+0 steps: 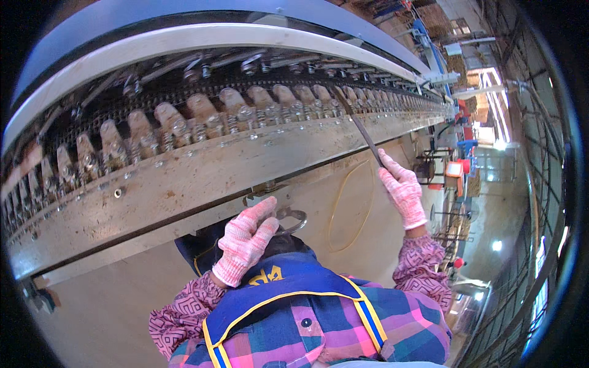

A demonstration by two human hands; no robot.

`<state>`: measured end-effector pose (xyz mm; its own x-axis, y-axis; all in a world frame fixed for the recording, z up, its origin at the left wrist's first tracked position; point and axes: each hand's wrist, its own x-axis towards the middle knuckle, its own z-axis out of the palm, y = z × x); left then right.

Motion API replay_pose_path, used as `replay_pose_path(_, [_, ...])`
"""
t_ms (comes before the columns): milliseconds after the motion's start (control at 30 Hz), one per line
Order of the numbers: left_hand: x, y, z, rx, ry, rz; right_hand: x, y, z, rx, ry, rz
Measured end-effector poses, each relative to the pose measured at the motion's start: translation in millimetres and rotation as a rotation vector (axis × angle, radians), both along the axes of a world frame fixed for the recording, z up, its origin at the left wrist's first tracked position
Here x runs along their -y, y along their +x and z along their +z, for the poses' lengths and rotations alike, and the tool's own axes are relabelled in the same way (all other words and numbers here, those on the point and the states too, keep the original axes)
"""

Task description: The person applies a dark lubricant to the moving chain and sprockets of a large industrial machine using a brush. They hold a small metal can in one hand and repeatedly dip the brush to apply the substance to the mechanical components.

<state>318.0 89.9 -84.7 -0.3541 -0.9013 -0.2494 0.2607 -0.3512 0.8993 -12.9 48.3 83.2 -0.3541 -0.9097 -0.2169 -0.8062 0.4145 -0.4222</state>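
My right hand (403, 191), in a pink-and-white knit glove, is closed on the lower end of a long, thin dark bar (366, 132). The bar slants up and left across the machine's metal rail (264, 153), and its far end reaches the row of metal clamps (202, 109). Low in front of the rail is my left hand (245, 240), gloved alike, with fingers stretched out and nothing seen in them. Beside its fingertips is a curved metal handle (297, 219); whether they touch cannot be made out.
Springs and bolts line the clamps, with a dark chain mesh behind. A pale curved guard bar (233, 32) runs above them. A yellow cord loop (334, 211) hangs or lies below the rail. Red and blue equipment (457, 168) stands far right.
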Motion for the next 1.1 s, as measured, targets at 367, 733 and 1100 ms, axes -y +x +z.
replay_pose_path(367, [170.1, -162.0, 61.0, 1.009, -0.934, -0.121, 7.8, -74.6, -59.9, 0.072, -0.104, 0.006])
replay_pose_path(733, [260.7, -267.8, 32.3, 1.468, -0.839, -0.322, 47.5, -117.1, -30.3, 0.055, -0.014, 0.153])
replay_pose_path(1100, [265.5, -272.1, 25.6, 1.471, -0.745, -0.393, 59.9, -110.1, -20.7, 0.019, 0.035, 0.139])
